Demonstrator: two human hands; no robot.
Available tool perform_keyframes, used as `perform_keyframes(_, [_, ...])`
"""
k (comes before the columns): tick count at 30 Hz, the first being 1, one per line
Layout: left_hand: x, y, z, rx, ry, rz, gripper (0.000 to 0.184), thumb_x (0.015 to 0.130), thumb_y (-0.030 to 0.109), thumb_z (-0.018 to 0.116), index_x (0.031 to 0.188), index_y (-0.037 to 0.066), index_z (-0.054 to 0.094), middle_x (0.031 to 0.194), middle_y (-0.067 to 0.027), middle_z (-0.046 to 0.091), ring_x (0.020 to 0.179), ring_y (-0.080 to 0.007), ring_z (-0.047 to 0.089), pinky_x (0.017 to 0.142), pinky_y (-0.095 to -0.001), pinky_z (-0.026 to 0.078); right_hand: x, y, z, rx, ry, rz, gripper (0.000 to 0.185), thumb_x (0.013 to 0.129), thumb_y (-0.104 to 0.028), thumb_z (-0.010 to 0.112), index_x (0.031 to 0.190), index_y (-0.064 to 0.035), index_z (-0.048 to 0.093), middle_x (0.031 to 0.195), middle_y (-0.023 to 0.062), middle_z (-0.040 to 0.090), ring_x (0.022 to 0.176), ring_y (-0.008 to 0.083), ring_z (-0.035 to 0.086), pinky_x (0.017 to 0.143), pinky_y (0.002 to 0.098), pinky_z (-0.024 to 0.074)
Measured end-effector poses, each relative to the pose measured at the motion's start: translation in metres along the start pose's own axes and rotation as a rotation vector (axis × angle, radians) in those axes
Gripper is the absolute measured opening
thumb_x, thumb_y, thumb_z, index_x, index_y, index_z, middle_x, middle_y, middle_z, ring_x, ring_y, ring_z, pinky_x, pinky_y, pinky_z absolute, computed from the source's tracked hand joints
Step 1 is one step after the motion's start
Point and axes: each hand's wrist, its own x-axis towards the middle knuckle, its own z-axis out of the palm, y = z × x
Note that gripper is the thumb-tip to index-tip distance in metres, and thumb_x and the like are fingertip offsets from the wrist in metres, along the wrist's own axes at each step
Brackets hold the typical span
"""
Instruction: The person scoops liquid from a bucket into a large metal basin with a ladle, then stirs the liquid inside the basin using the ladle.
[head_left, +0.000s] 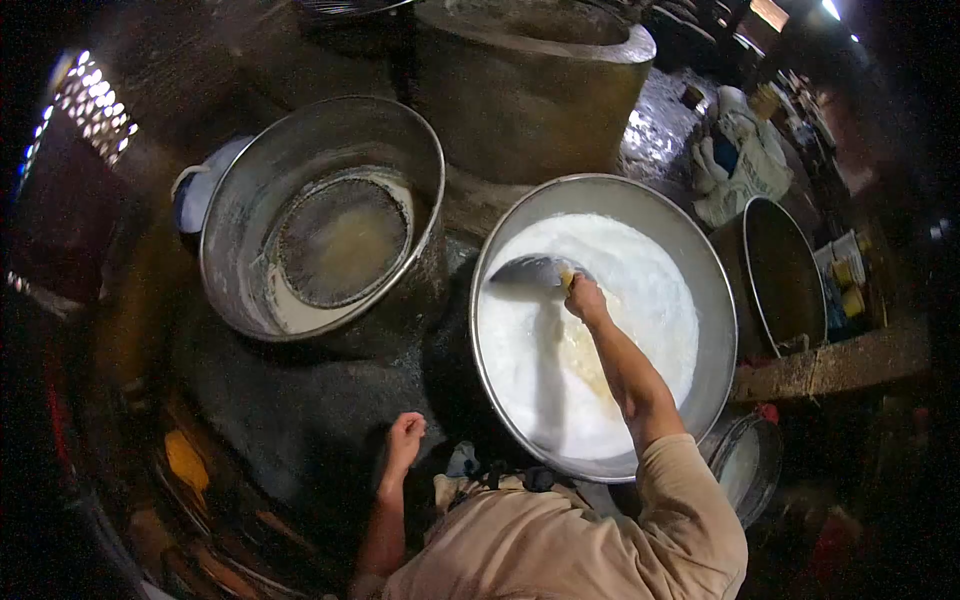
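Scoop (530, 268) is inside the rim of the big metal pot (716, 320), by the foamy white stuff (640, 255), gripped in the right hand (586, 298). Blade points left from the fist, roughly crosswise. Left hand's (407, 432) farther off, curled, nothing showing.

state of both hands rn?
Left hand: loosely closed, nothing visible in it.
Right hand: closed, holding the metal scoop over the white foamy liquid.

White liquid (640, 270), silver-grey basin (716, 340), grey scoop (525, 268), plain tan shirt (540, 540)
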Motion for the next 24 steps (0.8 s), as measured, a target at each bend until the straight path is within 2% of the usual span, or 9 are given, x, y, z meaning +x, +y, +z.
perform_keyframes(6, [0.031,0.011,-0.028,0.063,-0.011,-0.022,0.018,0.086,0.014,0.056,0.098,0.001,0.056,0.082,-0.0032,0.058,0.073,-0.0113,0.054,0.069,-0.0263,0.045,-0.032,0.034,0.036,-0.053,-0.134,0.014,0.021,0.068,-0.009,0.059,0.089,-0.0018,0.058,0.091,0.0213,0.062,0.087,0.0367,0.059,0.074,0.0452,0.0487])
perform_keyframes(9, [0.044,0.025,-0.011,0.104,-0.092,0.007,0.019,0.087,0.015,0.055,0.099,0.001,0.055,0.085,-0.0037,0.059,0.075,-0.0119,0.055,0.07,-0.0269,0.045,-0.06,0.057,0.048,-0.037,-0.157,0.142,0.024,0.068,-0.012,0.06,0.09,-0.0012,0.06,0.091,0.0214,0.062,0.088,0.0365,0.059,0.075,0.0457,0.0483])
perform_keyframes(10, [0.047,0.03,-0.005,0.119,-0.12,0.022,0.02,0.087,0.016,0.055,0.099,0.001,0.055,0.086,-0.0039,0.059,0.076,-0.0122,0.055,0.071,-0.0273,0.045,-0.072,0.064,0.049,-0.021,-0.141,0.156,0.021,0.066,-0.006,0.056,0.086,0.0001,0.061,0.088,0.0211,0.063,0.083,0.0341,0.062,0.071,0.0417,0.0512])
perform_keyframes(16, [0.05,0.073,0.053,0.321,-0.194,0.09,0.034,0.086,0.02,0.056,0.114,0.0,0.051,0.107,-0.0137,0.057,0.094,-0.0211,0.057,0.079,-0.0331,0.045,-0.141,0.144,0.071,-0.021,-0.119,0.223,0.024,0.07,-0.008,0.056,0.092,-0.0006,0.059,0.09,0.0205,0.063,0.081,0.0349,0.062,0.071,0.0424,0.0508])
perform_keyframes(19, [0.068,0.033,0.082,0.306,-0.133,0.102,0.045,0.086,0.023,0.056,0.124,0.001,0.044,0.115,-0.0179,0.054,0.1,-0.0254,0.056,0.083,-0.0347,0.045,-0.175,0.186,0.066,0.01,-0.142,0.297,0.025,0.072,-0.01,0.057,0.095,-0.0011,0.058,0.091,0.0205,0.062,0.084,0.0357,0.061,0.073,0.0435,0.0495])
perform_keyframes(20, [0.058,0.055,0.095,0.427,-0.116,0.068,0.053,0.085,0.024,0.056,0.129,0.0,0.037,0.118,-0.0198,0.052,0.099,-0.0285,0.056,0.085,-0.0367,0.044,-0.188,0.203,0.064,0.014,-0.159,0.329,0.025,0.072,-0.011,0.057,0.096,-0.0013,0.057,0.091,0.0205,0.062,0.085,0.036,0.061,0.074,0.0439,0.049])
perform_keyframes(24, [0.053,0.04,0.131,0.58,-0.057,0.071,0.062,0.084,0.018,0.053,0.135,-0.001,0.024,0.122,-0.0239,0.048,0.109,-0.0354,0.051,0.09,-0.0379,0.041,-0.235,0.255,0.016,-0.034,-0.169,0.281,0.027,0.072,-0.013,0.059,0.097,-0.0021,0.057,0.091,0.021,0.062,0.085,0.0358,0.061,0.075,0.0444,0.0485])
